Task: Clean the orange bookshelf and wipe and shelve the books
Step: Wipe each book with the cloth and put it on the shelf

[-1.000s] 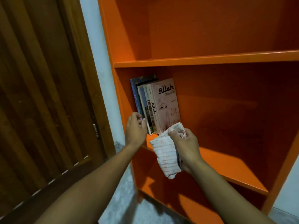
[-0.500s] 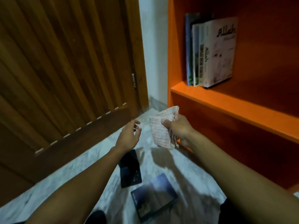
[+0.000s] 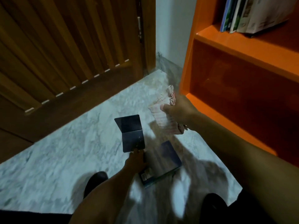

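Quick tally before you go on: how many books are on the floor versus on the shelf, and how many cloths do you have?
Books on the floor: 2, a dark book in the left hand's grip and a blue book lying flat.
Books on the shelf: at least 4; tops are cut off.
Cloths: 1, the cloth in the right hand.
Total: at least 7.

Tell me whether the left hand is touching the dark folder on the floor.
Touching. The head view shows the left hand gripping the near edge of the dark folder, its fingertips overlapping the cover with no gap, lifting it partly open.
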The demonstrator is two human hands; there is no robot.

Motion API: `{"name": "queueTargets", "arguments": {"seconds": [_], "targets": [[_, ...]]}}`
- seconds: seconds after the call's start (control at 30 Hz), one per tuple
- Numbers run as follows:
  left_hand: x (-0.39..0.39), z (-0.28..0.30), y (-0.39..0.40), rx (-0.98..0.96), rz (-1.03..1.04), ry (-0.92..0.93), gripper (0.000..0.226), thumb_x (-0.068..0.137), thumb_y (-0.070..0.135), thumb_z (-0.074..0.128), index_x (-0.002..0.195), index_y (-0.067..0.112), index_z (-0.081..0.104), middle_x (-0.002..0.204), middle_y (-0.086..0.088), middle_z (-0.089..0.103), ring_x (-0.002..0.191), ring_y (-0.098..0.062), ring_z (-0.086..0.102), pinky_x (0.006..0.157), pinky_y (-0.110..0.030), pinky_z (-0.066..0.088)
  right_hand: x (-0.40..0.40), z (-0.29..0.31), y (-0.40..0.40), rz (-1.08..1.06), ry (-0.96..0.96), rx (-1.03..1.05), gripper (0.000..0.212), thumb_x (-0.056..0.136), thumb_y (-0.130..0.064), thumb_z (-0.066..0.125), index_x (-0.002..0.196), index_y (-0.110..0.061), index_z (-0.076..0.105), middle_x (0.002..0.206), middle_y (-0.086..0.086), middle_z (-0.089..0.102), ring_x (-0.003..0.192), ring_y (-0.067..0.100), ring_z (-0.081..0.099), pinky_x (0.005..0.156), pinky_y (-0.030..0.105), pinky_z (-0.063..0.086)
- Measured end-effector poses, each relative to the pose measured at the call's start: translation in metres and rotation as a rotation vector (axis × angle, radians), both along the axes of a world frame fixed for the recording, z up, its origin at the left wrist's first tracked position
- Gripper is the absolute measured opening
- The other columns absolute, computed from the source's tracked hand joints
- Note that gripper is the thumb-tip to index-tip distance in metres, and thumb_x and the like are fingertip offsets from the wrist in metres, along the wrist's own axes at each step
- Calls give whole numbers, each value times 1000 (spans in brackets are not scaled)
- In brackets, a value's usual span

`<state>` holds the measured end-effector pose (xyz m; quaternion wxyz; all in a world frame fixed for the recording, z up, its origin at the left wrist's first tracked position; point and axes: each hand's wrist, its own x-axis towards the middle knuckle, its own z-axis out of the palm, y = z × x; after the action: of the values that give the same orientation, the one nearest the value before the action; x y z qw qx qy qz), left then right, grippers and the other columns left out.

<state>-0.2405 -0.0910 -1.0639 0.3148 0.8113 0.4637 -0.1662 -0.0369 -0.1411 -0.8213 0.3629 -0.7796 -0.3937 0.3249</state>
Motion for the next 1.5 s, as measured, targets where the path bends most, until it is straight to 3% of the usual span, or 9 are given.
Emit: {"name": "queueTargets", "arguments": {"seconds": [0.2, 0.4, 0.77, 0.87, 1.0, 1.1, 1.23, 1.33, 1.5], "targets": [[9, -13, -12, 152, -61, 127, 64, 93, 30, 61, 148, 20, 30, 151, -13, 36, 135, -33, 38, 106, -48, 38, 6, -5, -7, 26, -33, 17, 32, 92, -26, 64, 121, -18, 56, 109, 3, 68, 97, 23, 65, 89, 49, 55], [10, -9, -11, 229, -92, 130, 53, 92, 25, 59, 141, 18, 40, 146, -10, 42, 136, -30, 39, 107, -46, 35, 6, -6, -8, 25, -37, 31, 35, 92, -27, 64, 125, -19, 54, 109, 3, 67, 98, 24, 65, 90, 51, 54], [20, 39, 7, -118, -41, -124, 30, 98, 12, 51, 128, 10, 56, 127, -14, 60, 116, -31, 58, 99, -43, 50, 11, 5, -24, 24, -106, 3, 31, 96, -23, 61, 123, -13, 53, 108, 14, 63, 96, 33, 62, 86, 49, 52], [24, 73, 16, -168, 23, -192, 19, 101, 13, 45, 113, 11, 59, 112, -11, 60, 100, -26, 60, 75, -34, 54, 18, 3, -30, -1, -141, -52, 16, 95, -23, 62, 100, -9, 56, 89, 15, 63, 82, 33, 62, 77, 48, 53], [25, 117, 31, -282, 195, -393, 19, 101, 15, 50, 84, 10, 56, 79, -10, 56, 65, -19, 53, 52, -30, 48, 24, 0, -39, -39, -137, -93, 15, 95, -22, 62, 103, -10, 57, 93, 11, 63, 89, 34, 65, 78, 45, 53], [21, 127, 37, -253, 300, -475, 20, 101, 15, 53, 82, 14, 59, 77, -6, 60, 60, -14, 50, 54, -26, 41, 28, -5, -43, -47, -119, -97, 15, 92, -23, 64, 95, -11, 56, 90, 18, 64, 89, 41, 66, 77, 55, 56], [10, 114, 19, -349, 491, -605, 19, 102, 6, 49, 113, 7, 65, 106, -14, 70, 78, -23, 63, 62, -23, 53, 24, -3, -45, -47, -128, -58, 13, 93, -21, 62, 97, -10, 58, 87, 15, 62, 90, 40, 66, 78, 53, 54], [-2, 90, 0, -326, 477, -580, 26, 99, 14, 53, 123, 17, 64, 121, -12, 69, 97, -29, 64, 89, -44, 55, 22, -2, -49, -41, -152, -72, 23, 92, -22, 63, 109, -8, 59, 93, 16, 62, 94, 41, 66, 79, 53, 54], [-2, 76, -33, -244, 374, -453, 23, 96, 26, 47, 114, 26, 61, 109, 0, 61, 104, -24, 60, 93, -40, 52, 24, -1, -51, 19, -259, -115, 15, 94, -21, 61, 102, -20, 48, 99, 9, 55, 92, 25, 58, 88, 38, 50]]}}
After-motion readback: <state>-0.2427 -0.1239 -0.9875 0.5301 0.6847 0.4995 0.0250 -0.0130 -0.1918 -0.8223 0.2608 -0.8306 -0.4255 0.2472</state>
